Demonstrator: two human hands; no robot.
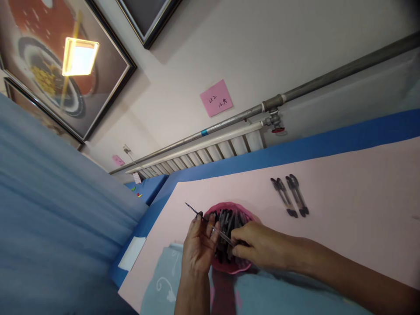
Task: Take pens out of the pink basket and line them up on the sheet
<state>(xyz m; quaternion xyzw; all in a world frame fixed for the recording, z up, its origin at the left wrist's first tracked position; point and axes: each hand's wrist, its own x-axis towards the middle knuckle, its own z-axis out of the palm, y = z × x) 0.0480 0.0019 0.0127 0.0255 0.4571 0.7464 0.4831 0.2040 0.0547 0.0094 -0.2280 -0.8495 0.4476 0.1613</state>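
A slim pen refill (191, 208) with a dark pointed end sticks out to the upper left from my left hand (199, 247), whose thumb and fingers pinch it, palm turned up. In line with it, a clear pen barrel (225, 236) runs down to my right hand (254, 245), closed around its lower end. How far the refill sits inside the barrel I cannot make out. Beneath both hands is a pink basket (233, 267) full of dark and clear pen parts (226, 221), partly covered by my fingers.
Several black-capped clear pens (298, 194) lie side by side on the pink tabletop sheet (354, 197). A white paper (131, 253) rests at the left edge beside a blue curtain (59, 210). Behind the table stand a radiator (210, 154) and a metal pipe (229, 120).
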